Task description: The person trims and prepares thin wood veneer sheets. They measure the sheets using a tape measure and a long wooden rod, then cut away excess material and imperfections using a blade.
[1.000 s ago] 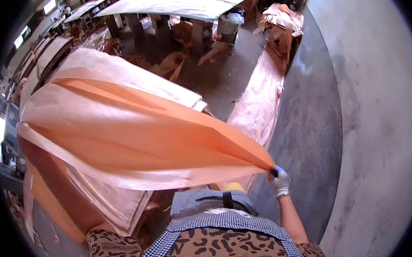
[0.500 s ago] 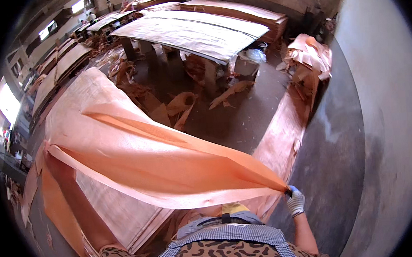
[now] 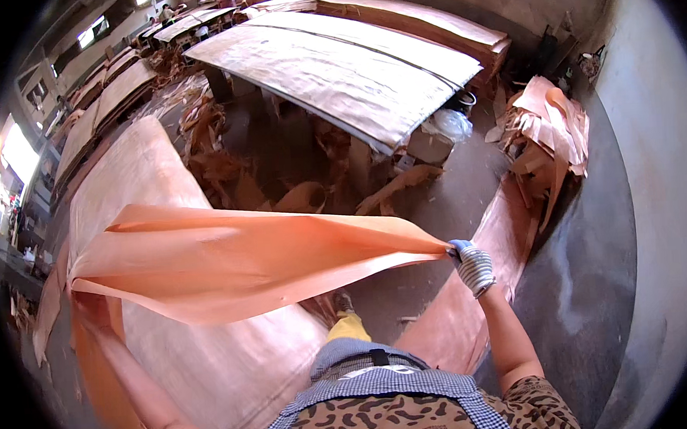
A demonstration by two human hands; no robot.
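Observation:
A long, thin orange sheet of wood veneer [image 3: 268, 253] is stretched across in front of me, sagging into a fold along its length. My right hand [image 3: 474, 268], in a striped grey-and-white glove, grips the sheet's gathered right end. At the far left my left hand [image 3: 92, 307] holds the other end, its fingers mostly hidden by the veneer. Part of the sheet hangs down past my left forearm. Beneath it lies a pale stack of veneer sheets [image 3: 219, 368].
A table topped with pale sheets [image 3: 336, 67] stands ahead, torn scraps [image 3: 304, 197] under it. To the right, a veneer strip [image 3: 450, 325] lies along the floor toward a scrap heap [image 3: 548, 122] by the wall [image 3: 659, 159]. More stacks [image 3: 109, 110] and people are farther back.
My right hand has moved up and slightly left with its end of the veneer. The sheet has lifted off the stack's far part and is drawn into a narrower band. My view has shifted.

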